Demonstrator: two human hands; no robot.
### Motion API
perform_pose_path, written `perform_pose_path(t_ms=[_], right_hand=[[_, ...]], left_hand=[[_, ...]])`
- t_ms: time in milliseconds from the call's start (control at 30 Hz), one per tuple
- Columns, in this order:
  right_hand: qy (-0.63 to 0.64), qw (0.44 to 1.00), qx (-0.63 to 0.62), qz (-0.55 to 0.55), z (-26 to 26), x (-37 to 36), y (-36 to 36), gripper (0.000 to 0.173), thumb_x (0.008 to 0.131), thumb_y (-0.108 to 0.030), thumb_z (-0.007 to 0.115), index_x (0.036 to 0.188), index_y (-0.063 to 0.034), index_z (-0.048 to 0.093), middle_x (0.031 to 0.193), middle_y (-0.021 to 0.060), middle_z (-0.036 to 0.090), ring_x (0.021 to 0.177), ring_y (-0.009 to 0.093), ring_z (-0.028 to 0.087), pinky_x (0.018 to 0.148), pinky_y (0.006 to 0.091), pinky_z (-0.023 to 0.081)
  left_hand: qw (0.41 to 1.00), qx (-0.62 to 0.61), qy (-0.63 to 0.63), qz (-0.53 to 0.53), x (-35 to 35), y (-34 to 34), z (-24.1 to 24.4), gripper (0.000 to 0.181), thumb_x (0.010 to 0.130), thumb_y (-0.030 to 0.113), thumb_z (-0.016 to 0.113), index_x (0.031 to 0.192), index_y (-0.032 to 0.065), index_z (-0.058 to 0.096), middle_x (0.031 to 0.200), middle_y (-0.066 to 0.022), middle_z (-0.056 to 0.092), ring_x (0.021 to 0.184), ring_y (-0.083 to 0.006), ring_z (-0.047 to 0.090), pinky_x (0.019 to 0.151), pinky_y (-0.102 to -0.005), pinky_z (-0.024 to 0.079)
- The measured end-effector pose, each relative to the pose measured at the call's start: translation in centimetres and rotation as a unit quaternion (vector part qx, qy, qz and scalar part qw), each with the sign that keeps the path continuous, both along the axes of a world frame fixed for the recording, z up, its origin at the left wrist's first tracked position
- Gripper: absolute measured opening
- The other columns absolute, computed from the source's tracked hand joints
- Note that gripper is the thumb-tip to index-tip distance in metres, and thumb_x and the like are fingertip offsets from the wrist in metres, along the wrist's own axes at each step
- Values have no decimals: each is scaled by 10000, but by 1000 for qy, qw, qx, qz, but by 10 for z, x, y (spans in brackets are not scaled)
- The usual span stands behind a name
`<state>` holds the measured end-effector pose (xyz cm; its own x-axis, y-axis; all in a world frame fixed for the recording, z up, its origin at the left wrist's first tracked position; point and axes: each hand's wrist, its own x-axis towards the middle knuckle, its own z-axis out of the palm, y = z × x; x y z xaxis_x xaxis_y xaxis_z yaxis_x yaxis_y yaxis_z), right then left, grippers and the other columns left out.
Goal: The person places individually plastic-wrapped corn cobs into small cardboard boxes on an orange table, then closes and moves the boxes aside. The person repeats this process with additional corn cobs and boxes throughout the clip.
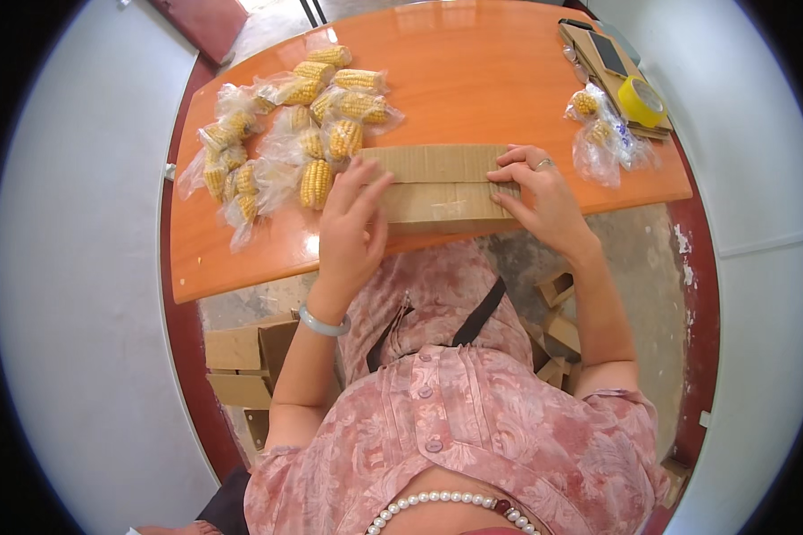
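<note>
In front of me a narrow brown cardboard box (445, 200) lies along the near edge of the orange table, a seam between its top flaps. My right hand (539, 194) grips its right end, with the fingertips and thumb on the flaps. At the left end is my left hand (358, 214), its fingers spread and slightly blurred over the cardboard. Whether those fingertips press on the box is hard to tell. Just left of that hand, a piece of corn on the cob (316, 184) lies in clear plastic.
Several bagged corn pieces (358, 107) cover the table's (468, 80) left side. At right are two more bagged pieces (599, 130), yellow tape (642, 100), a phone (607, 53) and flat cardboard (582, 40). Cardboard boxes (234, 351) lie on the floor. Someone's skin shows at lower left (181, 529).
</note>
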<state>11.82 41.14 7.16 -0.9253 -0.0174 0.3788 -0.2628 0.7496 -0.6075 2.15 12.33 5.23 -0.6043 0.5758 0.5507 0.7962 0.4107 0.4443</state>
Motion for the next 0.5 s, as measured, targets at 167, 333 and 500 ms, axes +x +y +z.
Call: perform_pose_path(t_ms=[167,333,500], right_hand=[[19,999,17,-25,-4,-1,-1,159,849,-89,739,997,-33,720,1133,115,611,1131,318,582,939,405,487],[29,998,40,-40,-13,-1,-5,151,859,-106,718,998,-47,717,1172,114,597,1148,326,564,927,402,488],[21,999,29,-9,-8,3,1,345,790,-243,808,1062,-66,689,1330,175,548,1307,345,489,1035,444,449]], left_hand=[[991,-129,47,-3,7,20,7,506,885,306,721,1312,51,628,1367,-134,595,1331,-322,518,1160,-510,346],[987,-151,47,-10,-1,17,2,505,892,319,711,1326,72,638,1369,-115,604,1324,-323,534,1160,-507,354],[992,-109,60,-1,3,19,-8,490,888,326,717,1302,73,654,1367,-113,608,1317,-321,541,1152,-502,361]])
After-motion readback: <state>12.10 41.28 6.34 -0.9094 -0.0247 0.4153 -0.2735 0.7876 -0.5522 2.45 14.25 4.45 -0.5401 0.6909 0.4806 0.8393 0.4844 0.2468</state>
